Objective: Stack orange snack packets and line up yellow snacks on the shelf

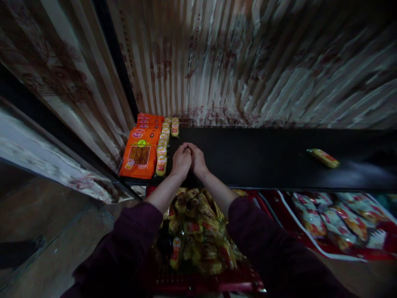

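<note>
My left hand (181, 161) and my right hand (197, 158) meet over the black shelf (248, 155), fingers curled together. Whatever lies between them, if anything, is hidden. Just left of them runs a row of small yellow snack packets (162, 151), one behind another. A single packet (175, 127) starts a second column at the back, beside that row. Beyond the row, at the shelf's left end, orange snack bags (139, 155) overlap in a stack. Under my forearms, a red basket (217, 286) holds many similar yellow packets (198, 227).
One yellow packet (324, 158) lies alone toward the shelf's right side. A second red basket (287, 207) with white-and-red bags (338, 219) stands below the shelf at right. Wrinkled striped sheeting (217, 62) hangs behind the shelf, and a dark post (116, 54) rises at its left.
</note>
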`<state>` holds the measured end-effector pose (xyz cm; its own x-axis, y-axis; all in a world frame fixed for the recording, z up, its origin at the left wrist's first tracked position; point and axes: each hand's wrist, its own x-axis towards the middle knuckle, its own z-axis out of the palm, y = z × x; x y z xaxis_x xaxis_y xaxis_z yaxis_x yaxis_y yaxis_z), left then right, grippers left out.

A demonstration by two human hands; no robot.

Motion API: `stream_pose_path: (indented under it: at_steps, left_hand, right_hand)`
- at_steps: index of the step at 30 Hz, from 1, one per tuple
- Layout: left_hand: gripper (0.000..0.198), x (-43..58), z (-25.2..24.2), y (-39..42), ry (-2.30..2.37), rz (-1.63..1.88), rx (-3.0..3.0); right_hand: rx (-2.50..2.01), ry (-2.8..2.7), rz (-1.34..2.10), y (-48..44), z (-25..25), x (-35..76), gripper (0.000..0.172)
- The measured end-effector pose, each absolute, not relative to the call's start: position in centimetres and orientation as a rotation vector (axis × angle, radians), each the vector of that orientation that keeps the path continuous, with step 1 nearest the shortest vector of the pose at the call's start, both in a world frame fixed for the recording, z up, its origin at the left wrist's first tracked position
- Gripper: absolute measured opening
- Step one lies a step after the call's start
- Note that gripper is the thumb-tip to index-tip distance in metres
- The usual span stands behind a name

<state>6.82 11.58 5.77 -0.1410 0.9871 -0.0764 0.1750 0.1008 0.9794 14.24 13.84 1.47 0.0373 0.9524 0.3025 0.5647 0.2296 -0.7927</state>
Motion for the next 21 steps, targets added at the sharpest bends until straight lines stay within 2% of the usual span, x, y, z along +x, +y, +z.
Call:
stream_pose_path:
  at_steps: [9, 15, 21]
  left_hand:
    - [0.035, 4.8, 4.9, 1.5, 1.305, 1.111, 1.157]
    - [0.035, 3.2, 1.5, -4.0, 1.294, 1.046, 1.000]
    - [0.033, 2.3, -3.1, -5.3, 1.364, 0.900, 0.942]
  right_hand:
    - [-1.502, -1.563, 0.668, 2.9, 2.5, 14.2, 0.035]
    - [-1.628, -1.582, 0.767, -3.0, -0.9, 12.9, 0.037]
    - [-1.717, -1.545, 0.853, -5.9, -5.5, 11.9, 0.045]
